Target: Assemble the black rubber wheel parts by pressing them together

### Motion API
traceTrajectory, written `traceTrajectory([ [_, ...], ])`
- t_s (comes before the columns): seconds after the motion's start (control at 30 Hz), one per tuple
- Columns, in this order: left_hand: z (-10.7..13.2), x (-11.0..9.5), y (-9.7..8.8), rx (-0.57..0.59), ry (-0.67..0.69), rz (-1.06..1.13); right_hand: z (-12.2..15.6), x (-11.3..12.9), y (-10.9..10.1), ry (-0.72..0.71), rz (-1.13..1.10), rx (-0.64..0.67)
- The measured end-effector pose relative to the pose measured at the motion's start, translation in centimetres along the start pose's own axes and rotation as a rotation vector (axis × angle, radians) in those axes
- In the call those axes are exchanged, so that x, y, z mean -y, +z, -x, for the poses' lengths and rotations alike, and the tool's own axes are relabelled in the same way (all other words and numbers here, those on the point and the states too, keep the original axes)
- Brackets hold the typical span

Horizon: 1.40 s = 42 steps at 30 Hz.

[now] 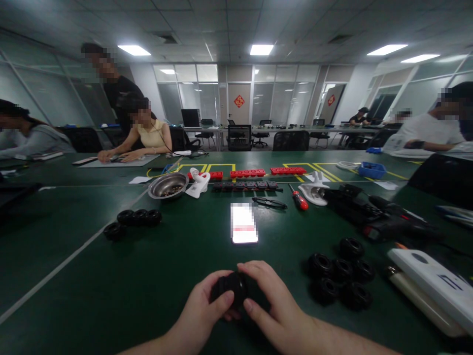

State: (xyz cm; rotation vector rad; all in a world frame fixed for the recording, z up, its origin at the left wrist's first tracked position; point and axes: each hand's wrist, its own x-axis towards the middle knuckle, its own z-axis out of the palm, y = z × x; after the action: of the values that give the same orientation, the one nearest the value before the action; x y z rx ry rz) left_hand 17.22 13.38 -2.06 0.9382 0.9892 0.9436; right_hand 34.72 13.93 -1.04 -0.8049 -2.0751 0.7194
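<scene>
Both my hands meet near the front middle of the table around one black toy tire. My left hand grips it from the left, with its thumb laid across the near face. From the right, my right hand closes on the same tire, fingertips over its top and thumb at its lower side. Parts of the tire are hidden by the fingers. To the right lies a group of several loose black tires, and further left sits a short row of black tires.
Beyond my hands lies a lit phone. Farther back are a metal bowl of small parts, red plastic pieces, a black strip, glasses and a screwdriver. A white device is at right. Other people sit around.
</scene>
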Motion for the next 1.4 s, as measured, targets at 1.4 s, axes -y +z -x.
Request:
traceTrajectory([
  [1.4, 0.0, -0.4, 0.0, -0.06, 0.005, -0.015, -0.1, 0.4, 0.4, 0.084, -0.064, 0.021],
])
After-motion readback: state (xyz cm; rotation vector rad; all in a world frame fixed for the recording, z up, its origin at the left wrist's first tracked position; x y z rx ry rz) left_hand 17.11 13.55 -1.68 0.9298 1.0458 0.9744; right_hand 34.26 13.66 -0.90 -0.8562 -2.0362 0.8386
